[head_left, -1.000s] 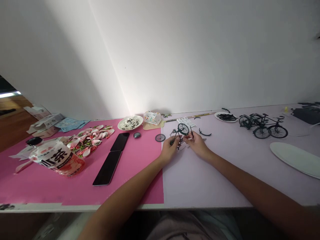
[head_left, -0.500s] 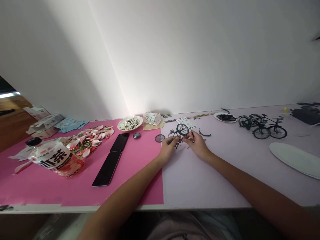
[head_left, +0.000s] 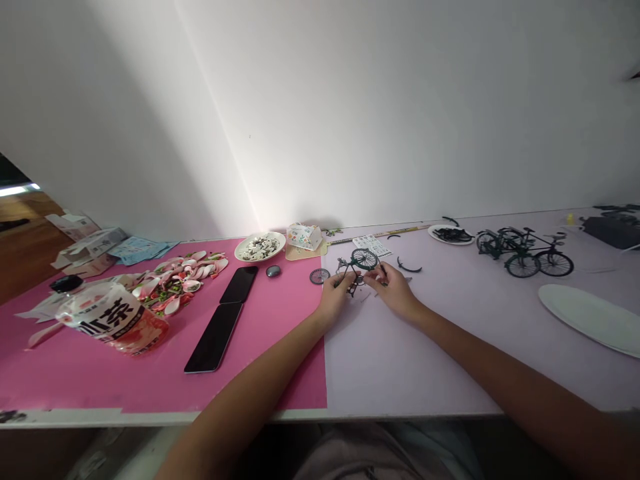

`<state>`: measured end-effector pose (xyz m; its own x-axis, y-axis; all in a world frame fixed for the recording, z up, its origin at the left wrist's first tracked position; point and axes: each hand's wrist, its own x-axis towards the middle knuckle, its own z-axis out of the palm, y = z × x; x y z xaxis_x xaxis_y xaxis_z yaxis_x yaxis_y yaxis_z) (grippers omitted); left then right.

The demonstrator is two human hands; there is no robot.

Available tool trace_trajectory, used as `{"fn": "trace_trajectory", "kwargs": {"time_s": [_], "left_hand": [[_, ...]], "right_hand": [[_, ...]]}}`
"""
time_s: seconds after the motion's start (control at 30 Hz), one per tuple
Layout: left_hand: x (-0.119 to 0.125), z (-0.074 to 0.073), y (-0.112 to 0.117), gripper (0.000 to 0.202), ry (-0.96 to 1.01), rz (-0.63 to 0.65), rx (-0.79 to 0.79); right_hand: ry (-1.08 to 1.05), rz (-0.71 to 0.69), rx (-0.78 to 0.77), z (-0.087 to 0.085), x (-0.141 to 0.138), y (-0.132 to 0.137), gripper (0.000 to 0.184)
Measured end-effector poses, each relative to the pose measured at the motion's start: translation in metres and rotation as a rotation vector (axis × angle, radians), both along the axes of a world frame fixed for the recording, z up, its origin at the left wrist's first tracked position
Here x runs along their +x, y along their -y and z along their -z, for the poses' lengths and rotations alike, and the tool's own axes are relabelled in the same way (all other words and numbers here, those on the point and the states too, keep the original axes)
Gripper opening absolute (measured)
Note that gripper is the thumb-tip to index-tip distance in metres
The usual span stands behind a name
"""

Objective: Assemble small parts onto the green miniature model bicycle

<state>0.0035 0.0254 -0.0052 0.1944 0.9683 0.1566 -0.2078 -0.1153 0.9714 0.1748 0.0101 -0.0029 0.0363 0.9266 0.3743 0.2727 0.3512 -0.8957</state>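
Both hands meet near the middle of the table around a dark model bicycle [head_left: 365,259] with one wheel fitted, tilted up toward the wall. My left hand [head_left: 334,295] pinches its frame from the left. On the other side my right hand [head_left: 394,288] has its fingers closed on the bicycle, near the wheel; a dark thin piece sticks up by those fingers. A loose wheel [head_left: 319,276] lies just left of my left hand. Curved black pieces [head_left: 409,266] and a printed sheet [head_left: 373,245] lie beyond the right hand. My fingers hide part of the frame.
Finished-looking model bicycles [head_left: 525,253] stand at the right, near a plate of black parts [head_left: 435,230] and a white oval plate [head_left: 590,313]. On the left are two phones [head_left: 215,337], a drink bottle [head_left: 115,317], pink-white pieces [head_left: 173,283] and a dish [head_left: 239,255] of small pieces.
The model bicycle has shifted and turned slightly between my hands, its wheel a little further left. Both hands keep their hold; the other things lie as before.
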Motion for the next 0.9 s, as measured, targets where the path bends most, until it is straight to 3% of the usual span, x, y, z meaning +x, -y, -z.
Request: {"fn": "trace_trajectory", "kwargs": {"time_s": [0.43, 0.7, 0.9], "left_hand": [[-0.001, 0.0021, -0.0029, 0.043, -0.008, 0.001, -0.018], [-0.0004, -0.0026, 0.002, 0.027, -0.013, -0.001, -0.009], [-0.0026, -0.0017, 0.0009, 0.026, 0.033, 0.024, -0.03]], "right_hand": [[-0.019, -0.018, 0.047, 0.0027, 0.0009, -0.0013, 0.044], [0.026, -0.013, 0.021, -0.0036, -0.002, 0.0035, 0.049], [0.055, -0.019, 0.018, -0.0062, -0.0043, 0.0067, 0.05]]}}
